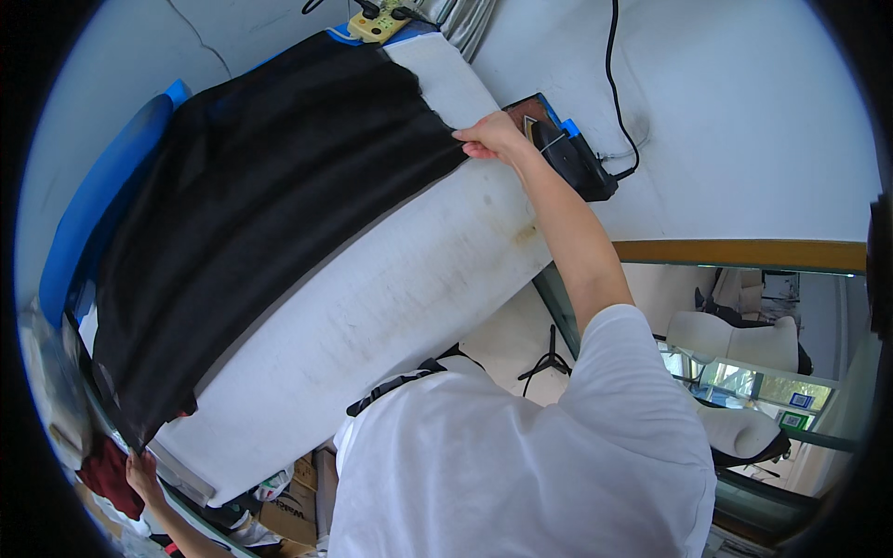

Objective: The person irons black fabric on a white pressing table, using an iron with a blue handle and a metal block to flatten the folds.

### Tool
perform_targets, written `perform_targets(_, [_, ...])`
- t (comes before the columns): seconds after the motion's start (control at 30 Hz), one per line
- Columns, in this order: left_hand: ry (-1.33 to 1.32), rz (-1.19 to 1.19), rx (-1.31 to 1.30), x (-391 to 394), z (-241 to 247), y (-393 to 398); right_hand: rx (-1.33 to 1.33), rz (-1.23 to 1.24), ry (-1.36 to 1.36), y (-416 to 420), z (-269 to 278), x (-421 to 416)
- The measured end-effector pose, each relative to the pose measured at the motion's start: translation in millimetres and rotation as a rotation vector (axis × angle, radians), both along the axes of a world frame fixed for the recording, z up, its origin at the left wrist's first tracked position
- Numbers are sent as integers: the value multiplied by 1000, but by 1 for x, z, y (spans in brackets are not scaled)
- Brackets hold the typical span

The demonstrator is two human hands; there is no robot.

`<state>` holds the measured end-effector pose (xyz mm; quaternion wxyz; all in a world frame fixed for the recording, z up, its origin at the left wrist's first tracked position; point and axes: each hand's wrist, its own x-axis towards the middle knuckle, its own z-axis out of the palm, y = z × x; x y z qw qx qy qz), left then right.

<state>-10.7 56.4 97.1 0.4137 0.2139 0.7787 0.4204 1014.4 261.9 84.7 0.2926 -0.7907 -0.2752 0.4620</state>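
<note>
A large black cloth (279, 167) lies stretched over a white padded board or ironing table (391, 293), with soft folds running along its length. My right hand (490, 137) pinches the cloth's near corner at the upper right. At the lower left, my left hand (141, 474) grips the opposite corner, pulled to a point just past the table's end. The near edge of the cloth runs between both hands, and the table's white cover shows in front of it. A black iron (572, 160) rests on its side beyond my right hand, its cord rising along the wall.
A yellow power strip (377, 24) with plugs sits at the table's far end. A blue curved board (98, 202) stands along the left. Dark red cloth (114, 478) and plastic bags lie by my left hand. Below are cardboard boxes (293, 509). A glass partition stands at right.
</note>
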Motion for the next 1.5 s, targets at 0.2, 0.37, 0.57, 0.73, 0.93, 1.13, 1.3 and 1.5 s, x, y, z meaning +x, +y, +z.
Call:
perform_targets(0.2, [-58, 2, 70, 64, 25, -37, 121, 386, -112, -79, -4, 34])
perform_targets(0.37, [-105, 118, -2, 139, 40, -52, -211, 177, -104, -151, 1, 80])
perform_targets(0.57, [-238, 211, -91, 160, 49, -61, -314, 201, -40, -154, -22, 95])
perform_targets(0.73, [-306, 200, -71, 153, 42, -66, -329, 211, -95, -147, -15, 87])
perform_targets(0.93, [-289, 152, -100, 151, 37, -67, -337, 216, -125, -149, -5, 81])
perform_targets(1.13, [-297, 133, -125, 146, 34, -68, -349, 200, -148, -150, -8, 82])
perform_targets(1.3, [-304, 83, -152, 141, 33, -69, -347, 171, -109, -152, -9, 88])
perform_targets(1.5, [-277, 67, -146, 137, 27, -72, -328, 176, -101, -157, -9, 89])
